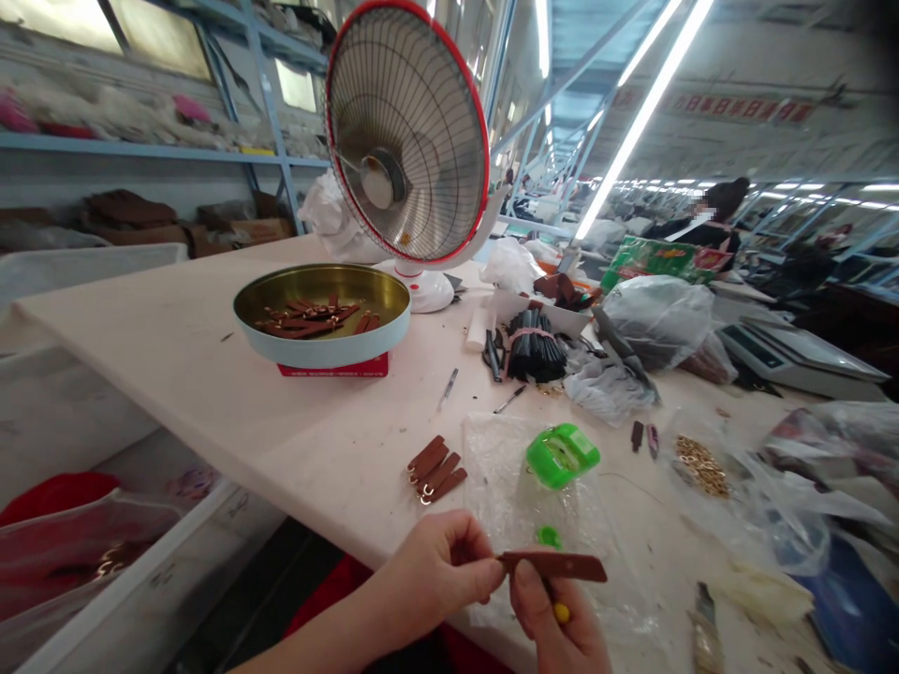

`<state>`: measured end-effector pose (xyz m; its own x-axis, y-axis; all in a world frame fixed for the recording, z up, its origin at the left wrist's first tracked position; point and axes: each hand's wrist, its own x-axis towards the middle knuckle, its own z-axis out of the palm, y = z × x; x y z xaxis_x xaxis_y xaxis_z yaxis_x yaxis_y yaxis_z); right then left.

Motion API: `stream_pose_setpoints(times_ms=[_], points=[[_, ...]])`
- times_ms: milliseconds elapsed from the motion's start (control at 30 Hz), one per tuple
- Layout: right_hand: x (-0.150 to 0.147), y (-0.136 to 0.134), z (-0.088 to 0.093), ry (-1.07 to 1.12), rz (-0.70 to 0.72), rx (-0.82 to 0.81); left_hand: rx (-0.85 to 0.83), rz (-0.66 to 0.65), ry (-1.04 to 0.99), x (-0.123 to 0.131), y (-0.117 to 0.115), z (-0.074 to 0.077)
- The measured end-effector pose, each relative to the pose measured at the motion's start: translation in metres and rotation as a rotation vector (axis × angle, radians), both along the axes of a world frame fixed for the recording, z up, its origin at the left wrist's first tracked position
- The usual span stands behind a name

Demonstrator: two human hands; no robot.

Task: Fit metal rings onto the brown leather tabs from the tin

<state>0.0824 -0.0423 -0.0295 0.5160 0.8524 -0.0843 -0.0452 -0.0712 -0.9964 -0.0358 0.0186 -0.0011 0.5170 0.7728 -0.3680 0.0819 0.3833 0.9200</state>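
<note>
Low in the view, a brown leather strap [572, 565] is stretched level between my two hands. My left hand [439, 571] pinches its left end, and whatever fitting is there is hidden by the fingertips. With the thumb laid against its lower edge, my right hand [558, 627] grips the strap near that same end. A small yellow piece [561, 612] shows between the right fingers; its kind is unclear. Just beyond are a green plastic box [562, 456], a small green piece [549, 536] and a little pile of brown straps [436, 468] with metal rings.
A round tin [323, 351] holding brown straps sits on a red box [333, 367]. Behind it stands a red-rimmed fan heater [407, 131]. To the right are gold metal fittings [702, 465], a knife [705, 627], a scale [801, 356] and plastic bags [656, 318]. A person [702, 225] is farther back.
</note>
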Motion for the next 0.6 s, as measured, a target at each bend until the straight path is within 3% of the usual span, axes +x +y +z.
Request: stream_pose_setpoints(times_ms=[133, 267, 400, 600], points=[[0.0, 0.002, -0.004, -0.02, -0.016, -0.017, 0.099, 0.028, 0.056, 0.003, -0.002, -0.008], [0.004, 0.006, -0.01, -0.001, 0.039, -0.087, 0.202, -0.036, 0.102, 0.005, 0.0, -0.011], [0.021, 0.009, -0.008, 0.036, 0.108, -0.054, 0.072, 0.009, 0.055, 0.011, 0.006, -0.013], [0.078, 0.009, -0.005, -0.241, -0.168, -0.07, -0.119, 0.084, -0.047, 0.022, 0.015, -0.02]])
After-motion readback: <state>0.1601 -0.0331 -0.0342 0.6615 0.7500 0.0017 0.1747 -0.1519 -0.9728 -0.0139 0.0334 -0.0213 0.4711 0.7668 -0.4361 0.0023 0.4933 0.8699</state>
